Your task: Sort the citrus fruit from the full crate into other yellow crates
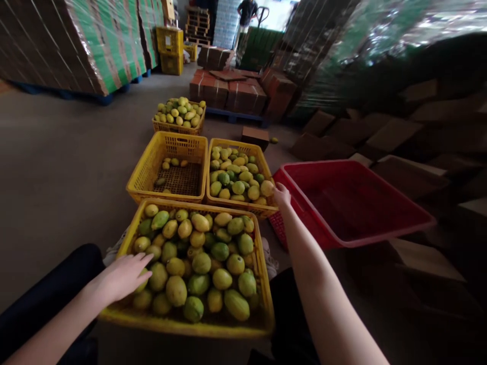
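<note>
Between my knees stands a yellow crate [205,332] full of green and yellow lemons [201,263]. My left hand [127,276] lies over the lemons at its left side, fingers stretched out and apart, with a lemon partly hidden beneath them. My right hand [282,195] reaches forward to the right edge of a second yellow crate [243,205], also filled with lemons. Its fingers are closed on a pale yellow lemon [267,188] at that crate's near right corner. To the left of this crate sits another yellow crate [137,177] with several lemons on its bottom.
A red crate [353,241] stands on the right, beside loose cardboard pieces [403,132]. Farther ahead are a heaped lemon crate [178,114], a small carton [254,137] and stacked cardboard on a blue pallet [234,116]. Wrapped stacks [106,45] flank the floor; a person [247,12] stands behind.
</note>
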Demonstrator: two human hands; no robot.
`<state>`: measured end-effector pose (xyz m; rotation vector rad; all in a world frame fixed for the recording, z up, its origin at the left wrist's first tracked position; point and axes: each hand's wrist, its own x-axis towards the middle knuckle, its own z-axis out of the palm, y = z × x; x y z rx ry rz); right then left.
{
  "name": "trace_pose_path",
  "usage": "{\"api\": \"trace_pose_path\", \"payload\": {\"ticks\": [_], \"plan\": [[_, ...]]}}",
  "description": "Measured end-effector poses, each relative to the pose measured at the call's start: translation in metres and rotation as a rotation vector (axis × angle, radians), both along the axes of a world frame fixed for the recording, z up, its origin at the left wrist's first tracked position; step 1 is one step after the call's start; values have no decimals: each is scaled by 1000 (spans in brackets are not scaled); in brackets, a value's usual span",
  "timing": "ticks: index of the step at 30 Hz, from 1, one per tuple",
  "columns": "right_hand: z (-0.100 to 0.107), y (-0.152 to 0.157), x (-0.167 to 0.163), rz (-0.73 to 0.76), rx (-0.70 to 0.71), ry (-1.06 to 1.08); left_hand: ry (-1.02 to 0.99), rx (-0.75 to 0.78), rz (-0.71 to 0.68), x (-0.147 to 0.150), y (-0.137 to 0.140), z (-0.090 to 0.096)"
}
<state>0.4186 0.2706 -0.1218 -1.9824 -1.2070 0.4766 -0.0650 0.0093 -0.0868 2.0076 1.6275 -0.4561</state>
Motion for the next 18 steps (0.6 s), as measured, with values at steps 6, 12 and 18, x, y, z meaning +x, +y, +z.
{"api": "trace_pose_path", "payload": {"ticks": [6,12,18], "plan": [[-20,-32,-13,151,-51,-137,104,15,-47,3,7,19],[-20,-153,-93,711,-9,-461,70,-15,-52,8,1,29],[-30,-219,-177,837,-355,-436,8,-30,-79,17,1,29]]}}
